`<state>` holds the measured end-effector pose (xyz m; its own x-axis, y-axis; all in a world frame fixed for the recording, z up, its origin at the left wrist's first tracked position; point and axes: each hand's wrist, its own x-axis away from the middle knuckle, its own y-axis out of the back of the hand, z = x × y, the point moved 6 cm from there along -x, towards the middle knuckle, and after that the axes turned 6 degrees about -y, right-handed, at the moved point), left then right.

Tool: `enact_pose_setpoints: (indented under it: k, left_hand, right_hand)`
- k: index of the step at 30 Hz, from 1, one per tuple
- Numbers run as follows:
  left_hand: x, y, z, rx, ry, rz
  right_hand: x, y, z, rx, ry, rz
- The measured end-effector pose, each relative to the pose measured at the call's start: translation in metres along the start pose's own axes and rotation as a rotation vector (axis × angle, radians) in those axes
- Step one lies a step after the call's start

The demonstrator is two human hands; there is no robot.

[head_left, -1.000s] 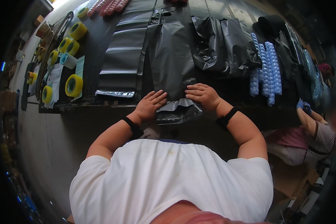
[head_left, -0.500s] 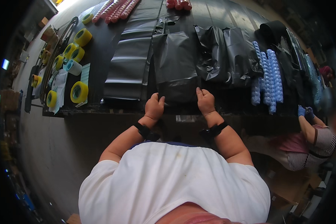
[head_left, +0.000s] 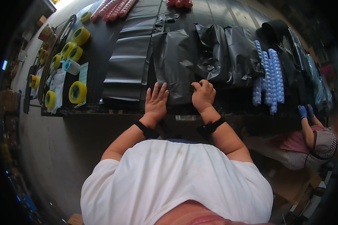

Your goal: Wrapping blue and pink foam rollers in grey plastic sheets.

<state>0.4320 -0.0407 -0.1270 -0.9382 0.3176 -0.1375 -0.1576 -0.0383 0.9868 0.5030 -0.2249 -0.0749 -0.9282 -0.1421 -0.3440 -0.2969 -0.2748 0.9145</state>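
Note:
A black plastic bag [head_left: 174,62] lies flat on the dark table [head_left: 101,108], its near end at the front edge. My left hand [head_left: 156,101] rests flat, fingers spread, on the bag's near left corner. My right hand [head_left: 203,94] sits with curled fingers on the bag's near right corner; whether it pinches the plastic I cannot tell. Both wrists wear black bands.
A stack of flat black bags [head_left: 129,60] lies left of the bag, crumpled black bags [head_left: 229,54] right of it. Yellow tape rolls [head_left: 77,92] stand at the left, blue bubble rolls [head_left: 268,75] at the right. A person in blue gloves [head_left: 304,111] works at far right.
The bag's near end, which hung bunched over the table edge, now lies flat on the table. Both hands have moved forward onto its near corners.

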Motion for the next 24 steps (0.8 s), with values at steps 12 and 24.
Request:
enact_pose_setpoints:
  k: [12, 24]
  left_hand:
    - [-0.027, 0.007, 0.009, 0.289, 0.145, 0.356]
    - [-0.193, 0.003, 0.023, 0.882, 0.408, 0.206]
  right_hand:
    - [0.027, -0.020, 0.030, -0.066, -0.106, 0.493]
    - [-0.047, 0.014, -0.026, -0.043, -0.013, 0.050]
